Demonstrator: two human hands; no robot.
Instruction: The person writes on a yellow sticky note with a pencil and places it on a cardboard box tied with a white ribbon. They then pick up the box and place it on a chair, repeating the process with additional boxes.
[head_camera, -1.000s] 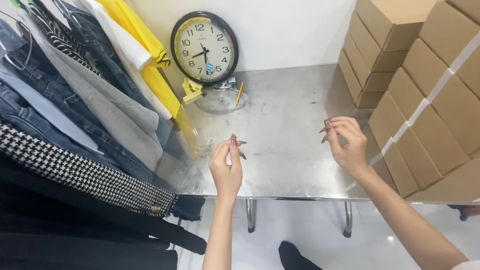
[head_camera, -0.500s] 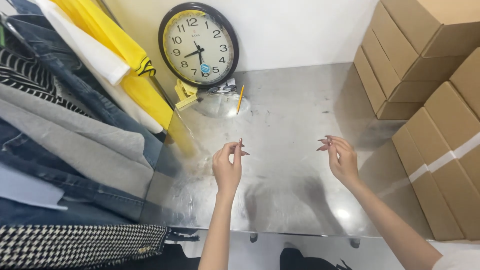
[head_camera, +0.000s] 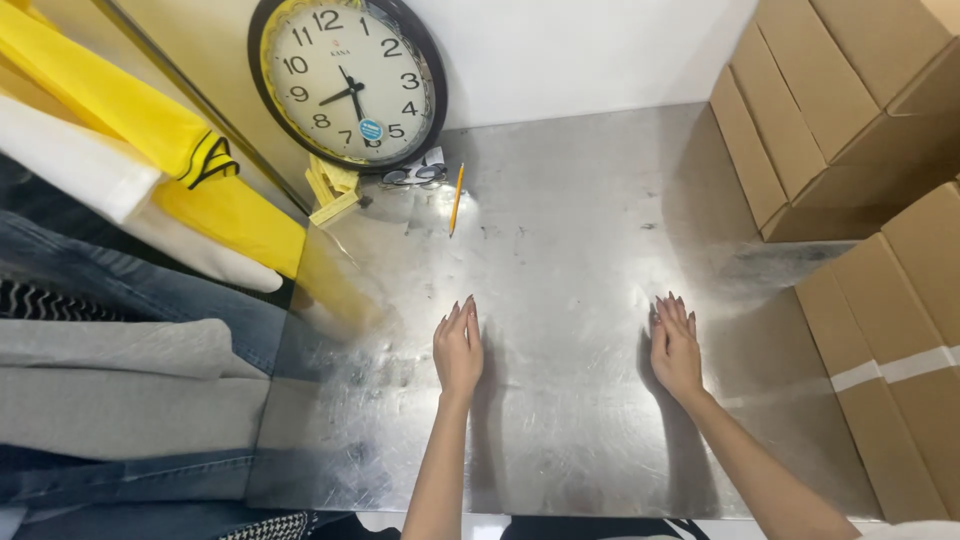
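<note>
Resting flat w/ fingers straight, the left hand (head_camera: 458, 350) and right hand (head_camera: 676, 350) lie palm-down on the steel table (head_camera: 570, 200), well apart, both empty, gripping nothing. Risk, imo: a sweep fwd could knock the pencil (head_camera: 456, 198) or tip the leaning wall clock (head_camera: 348, 82). Cardboard boxes (head_camera: 850, 110) at right are shut, contents can't tell; clothes (head_camera: 120, 290) hang at left.

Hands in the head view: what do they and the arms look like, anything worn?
Both arms are bare to the frame edge: no sleeves, gloves, watch or bracelets show. The left hand and right hand have long, pointed fingernails painted a dark reddish shade. No rings can be made out.
</note>
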